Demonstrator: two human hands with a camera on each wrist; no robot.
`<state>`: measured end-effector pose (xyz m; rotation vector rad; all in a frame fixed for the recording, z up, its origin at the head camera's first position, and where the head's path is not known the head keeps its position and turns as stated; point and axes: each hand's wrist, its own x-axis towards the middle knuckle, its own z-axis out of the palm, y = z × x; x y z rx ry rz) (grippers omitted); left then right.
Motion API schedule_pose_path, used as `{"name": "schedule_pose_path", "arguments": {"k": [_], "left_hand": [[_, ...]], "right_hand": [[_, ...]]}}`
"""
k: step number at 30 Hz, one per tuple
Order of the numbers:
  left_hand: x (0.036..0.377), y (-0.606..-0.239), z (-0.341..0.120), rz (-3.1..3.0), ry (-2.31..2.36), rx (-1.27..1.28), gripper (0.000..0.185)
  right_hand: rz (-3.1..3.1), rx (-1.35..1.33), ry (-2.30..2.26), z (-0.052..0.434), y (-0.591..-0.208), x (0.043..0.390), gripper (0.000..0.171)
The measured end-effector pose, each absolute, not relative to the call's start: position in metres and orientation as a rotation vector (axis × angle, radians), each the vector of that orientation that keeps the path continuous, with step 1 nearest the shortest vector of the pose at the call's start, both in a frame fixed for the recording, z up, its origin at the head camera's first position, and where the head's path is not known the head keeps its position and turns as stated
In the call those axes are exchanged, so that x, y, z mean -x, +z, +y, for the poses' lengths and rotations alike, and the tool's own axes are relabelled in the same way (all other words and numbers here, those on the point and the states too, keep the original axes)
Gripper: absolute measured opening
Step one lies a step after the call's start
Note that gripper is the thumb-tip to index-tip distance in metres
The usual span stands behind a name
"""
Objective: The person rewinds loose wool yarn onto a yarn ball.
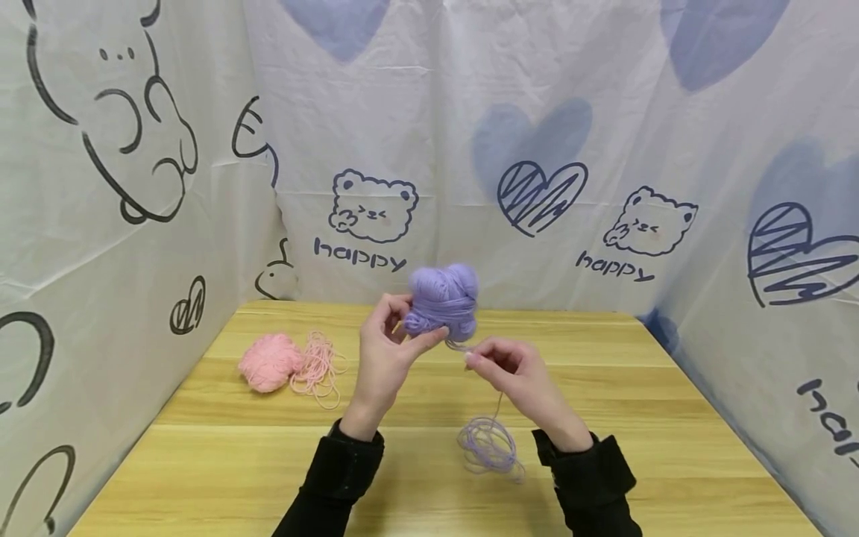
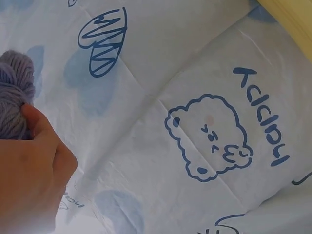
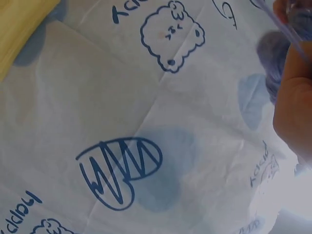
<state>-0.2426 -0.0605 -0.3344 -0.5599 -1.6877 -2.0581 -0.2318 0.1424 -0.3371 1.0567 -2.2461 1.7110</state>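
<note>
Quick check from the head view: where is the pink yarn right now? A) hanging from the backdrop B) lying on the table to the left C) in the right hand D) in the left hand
B: the pink yarn lies on the table, off to the left, while the left hand holds the purple yarn ball and the right hand pinches its strand.

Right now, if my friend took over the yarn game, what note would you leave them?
Left hand: holds the purple yarn ball up above the wooden table.
Right hand: pinches the purple strand just below the ball.
The strand runs down to a loose purple coil lying on the table.
A pink yarn ball with loose pink strands sits at the table's left, untouched.
Done: the purple ball is partly wound. Left: the purple coil is not on the ball yet.
</note>
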Motion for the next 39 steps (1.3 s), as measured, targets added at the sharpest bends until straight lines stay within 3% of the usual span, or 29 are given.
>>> {"name": "schedule_pose_path", "arguments": {"k": [25, 34, 39], "left_hand": [[0.245, -0.346, -0.051, -2.131, -1.690, 1.133, 0.036], [0.239, -0.345, -0.054, -2.077, -1.884, 1.437, 0.033], [0.233, -0.340, -0.058, -1.985, -1.993, 1.475, 0.032]], "right_hand": [[-2.084, -0.731, 1.774, 0.186, -0.318, 0.229, 0.009], [-2.076, -0.708, 1.834, 0.184, -0.323, 0.230, 0.009], [-2.014, -0.792, 1.918, 0.173, -0.326, 0.230, 0.020]]}}
